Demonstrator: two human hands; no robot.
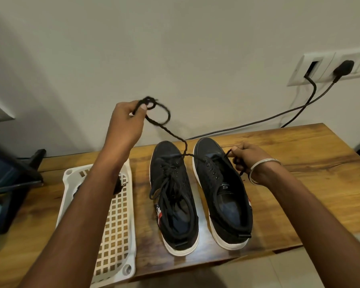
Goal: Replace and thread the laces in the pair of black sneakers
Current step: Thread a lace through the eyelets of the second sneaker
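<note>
The left hand (126,119) was raised and pinched one looped end of a black woven shoelace (170,134). The right hand (247,159) gripped the other end beside the right black canvas sneaker with white sole (222,192). The lace seemed to pass through its far eyelets; the left laced black sneaker (173,196) stood just beside it on the brown wooden table (299,173).

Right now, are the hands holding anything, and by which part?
Both hold one black lace. The left hand pinches a looped end raised high; the right hand pinches the other end beside the right sneaker.

The right sneaker's (222,190) insole print shows only a legible "S".
</note>
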